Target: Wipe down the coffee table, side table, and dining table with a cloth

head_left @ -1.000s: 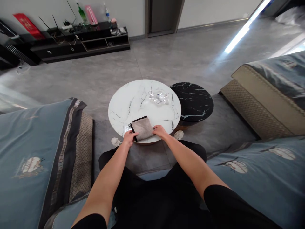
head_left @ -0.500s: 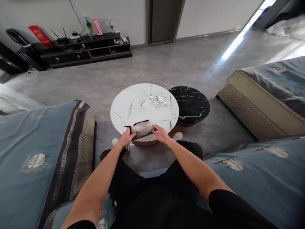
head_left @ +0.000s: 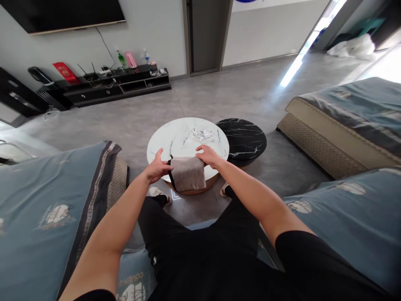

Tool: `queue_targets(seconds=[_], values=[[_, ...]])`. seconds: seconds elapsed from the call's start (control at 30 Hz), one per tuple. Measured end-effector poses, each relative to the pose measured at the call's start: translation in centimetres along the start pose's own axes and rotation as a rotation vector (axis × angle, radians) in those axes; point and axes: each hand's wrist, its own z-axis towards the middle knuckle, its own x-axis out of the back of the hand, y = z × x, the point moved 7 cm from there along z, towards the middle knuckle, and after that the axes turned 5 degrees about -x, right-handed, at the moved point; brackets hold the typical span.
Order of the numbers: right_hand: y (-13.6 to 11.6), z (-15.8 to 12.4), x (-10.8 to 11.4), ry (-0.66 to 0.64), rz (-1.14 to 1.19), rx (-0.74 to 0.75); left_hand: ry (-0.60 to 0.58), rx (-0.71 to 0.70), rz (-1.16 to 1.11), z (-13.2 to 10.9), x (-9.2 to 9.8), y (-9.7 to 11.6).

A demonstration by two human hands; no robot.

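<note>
My left hand (head_left: 157, 167) is open, its fingers spread and not clenched on anything, and it sits just beside the left edge of a folded grey-beige cloth (head_left: 187, 173) with black edging. My right hand (head_left: 207, 156) lies at the cloth's upper right corner, its fingers flat and relaxed over the fabric, with no pinch that I can make out.

The cloth lies low in the middle of the frame, on the near part of a round white marble tabletop (head_left: 163, 140), and reaches its near rim. Beyond my right hand, a small clear glassy object (head_left: 202, 134) sits on the far half of the same tabletop, well apart from the cloth. A lower round black marble table (head_left: 242, 139) stands just to the right, tucked against the white one.

Blue quilted bedding with ship motifs (head_left: 40, 225) fills the lower left of the frame, and a similar blue cover (head_left: 351, 217) fills the lower right. My black shorts (head_left: 200, 255) run along the bottom, and my white shoes (head_left: 158, 194) show below the tabletop. At the upper left, a low black TV cabinet (head_left: 119, 87) carries bottles and routers beneath a wall-mounted television (head_left: 59, 12).
</note>
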Motion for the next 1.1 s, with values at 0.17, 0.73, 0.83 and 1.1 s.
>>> queue_targets(seconds=[0.17, 0.73, 0.83, 1.1], values=[[2.9, -1.5, -0.7, -0.040, 0.239, -0.201, 0.204, 0.046, 0.032, 0.6, 0.8, -2.9], [-6.3, -1.7, -3.2, -0.040, -0.304, 0.346, -0.019, -0.015, 0.643, 1.0, 4.4, 3.8], [-6.9, -2.2, -3.2, -0.008, -0.407, 0.436, 0.028, -0.052, 0.710, 1.3, 4.2, 4.5], [-5.8, -1.9, -1.3, -0.022, -0.522, 0.435, -0.039, -0.254, 0.849, 1.7, 1.3, 4.8]])
